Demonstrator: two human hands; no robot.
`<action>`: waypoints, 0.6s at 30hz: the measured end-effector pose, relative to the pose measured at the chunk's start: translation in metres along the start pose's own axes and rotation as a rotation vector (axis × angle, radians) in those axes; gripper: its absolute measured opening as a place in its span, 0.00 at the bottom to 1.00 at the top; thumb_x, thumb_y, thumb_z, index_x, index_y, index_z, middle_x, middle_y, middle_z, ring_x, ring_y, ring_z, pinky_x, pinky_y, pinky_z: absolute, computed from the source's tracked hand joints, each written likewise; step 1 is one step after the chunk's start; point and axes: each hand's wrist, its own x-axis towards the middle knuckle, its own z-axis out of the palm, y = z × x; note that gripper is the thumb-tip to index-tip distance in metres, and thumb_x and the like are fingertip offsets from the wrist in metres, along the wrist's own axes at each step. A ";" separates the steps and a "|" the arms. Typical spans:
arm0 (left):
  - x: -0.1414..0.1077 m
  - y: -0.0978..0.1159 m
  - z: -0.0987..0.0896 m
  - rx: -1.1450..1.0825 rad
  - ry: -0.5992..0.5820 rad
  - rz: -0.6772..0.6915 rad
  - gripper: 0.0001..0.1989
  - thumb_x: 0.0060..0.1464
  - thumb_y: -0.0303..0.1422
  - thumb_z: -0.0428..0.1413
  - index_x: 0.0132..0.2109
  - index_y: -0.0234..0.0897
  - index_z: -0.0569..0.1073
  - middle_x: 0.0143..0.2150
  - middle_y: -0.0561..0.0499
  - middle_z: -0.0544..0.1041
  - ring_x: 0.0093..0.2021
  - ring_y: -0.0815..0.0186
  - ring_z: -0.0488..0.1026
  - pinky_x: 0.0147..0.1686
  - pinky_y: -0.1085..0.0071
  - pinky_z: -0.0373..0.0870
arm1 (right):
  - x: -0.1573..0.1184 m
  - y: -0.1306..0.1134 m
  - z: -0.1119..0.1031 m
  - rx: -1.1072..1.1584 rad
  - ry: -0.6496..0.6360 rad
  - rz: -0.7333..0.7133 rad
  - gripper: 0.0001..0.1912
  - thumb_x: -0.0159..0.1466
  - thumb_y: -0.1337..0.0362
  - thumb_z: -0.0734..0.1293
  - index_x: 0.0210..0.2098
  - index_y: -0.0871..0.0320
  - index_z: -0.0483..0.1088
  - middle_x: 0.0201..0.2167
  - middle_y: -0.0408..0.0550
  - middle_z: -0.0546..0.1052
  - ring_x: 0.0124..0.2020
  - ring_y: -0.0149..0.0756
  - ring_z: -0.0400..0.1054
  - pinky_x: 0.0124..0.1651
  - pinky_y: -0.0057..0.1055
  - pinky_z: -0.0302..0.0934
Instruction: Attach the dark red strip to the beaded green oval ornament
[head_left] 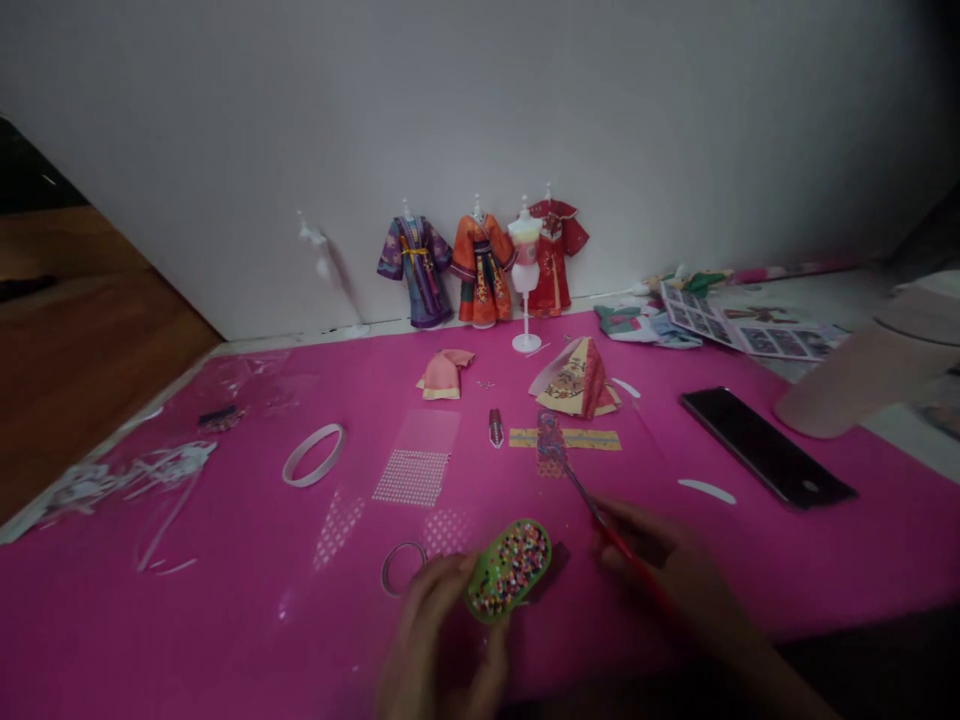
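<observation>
The person's left hand [431, 625] grasps a green container [484, 580] by its near left edge, fingers on one side and thumb below. Many-coloured beads [523, 552] fill the open container, which looks tilted; a further tip or a slipping thumb could pour them across the pink table [240, 620], where such small pieces would roll and be hard to gather. The right hand [664, 560] pinches a slim red-handled tool [619, 540], its dark tip reaching away from the fingers to the near end of a patterned strip [551, 440]. Whether the tip touches the fabric cannot be told; if it does, a jerk could snag the strip or drag it askew over the yellow band [596, 440] it crosses.

Just beyond the left hand lies a thin ring [385, 572], close enough for the knuckles to knock it. Farther ahead of that hand is a sheet of gems [411, 478]; a brushing sleeve could shift it. Past the strip, ahead of the right hand, rests a folded skirt [574, 385], and well to that hand's right a phone [765, 450], less likely to be bumped.
</observation>
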 end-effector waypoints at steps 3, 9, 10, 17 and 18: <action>-0.005 -0.005 -0.002 0.019 0.020 -0.053 0.16 0.58 0.29 0.58 0.53 0.40 0.68 0.45 0.44 0.80 0.45 0.58 0.81 0.43 0.63 0.82 | -0.002 0.001 0.000 -0.014 0.008 0.015 0.29 0.58 0.48 0.72 0.56 0.53 0.77 0.23 0.42 0.76 0.19 0.34 0.68 0.20 0.29 0.66; -0.017 -0.010 0.002 0.029 0.009 -0.131 0.16 0.58 0.31 0.59 0.53 0.38 0.69 0.46 0.43 0.80 0.46 0.57 0.81 0.43 0.62 0.82 | -0.003 -0.006 -0.004 -0.083 -0.041 -0.051 0.25 0.53 0.52 0.77 0.50 0.49 0.80 0.39 0.51 0.84 0.38 0.47 0.78 0.40 0.39 0.75; -0.018 -0.011 0.003 0.029 0.007 -0.140 0.16 0.58 0.31 0.59 0.54 0.38 0.69 0.46 0.43 0.80 0.46 0.57 0.81 0.44 0.62 0.82 | -0.002 -0.007 -0.005 -0.110 -0.050 -0.083 0.25 0.53 0.54 0.77 0.50 0.49 0.80 0.42 0.51 0.84 0.41 0.49 0.79 0.44 0.41 0.74; -0.022 -0.017 0.011 0.016 0.003 -0.142 0.17 0.59 0.30 0.58 0.54 0.39 0.69 0.46 0.43 0.80 0.46 0.57 0.81 0.44 0.60 0.82 | -0.012 -0.017 -0.008 -0.409 -0.194 -0.306 0.24 0.58 0.63 0.73 0.54 0.44 0.77 0.47 0.49 0.83 0.44 0.49 0.79 0.44 0.39 0.74; -0.023 -0.018 0.011 0.017 -0.002 -0.139 0.17 0.59 0.30 0.59 0.54 0.39 0.69 0.45 0.43 0.80 0.45 0.57 0.81 0.44 0.61 0.82 | -0.015 -0.020 -0.008 -0.477 -0.230 -0.321 0.25 0.59 0.65 0.71 0.56 0.43 0.76 0.46 0.48 0.83 0.44 0.47 0.79 0.43 0.37 0.74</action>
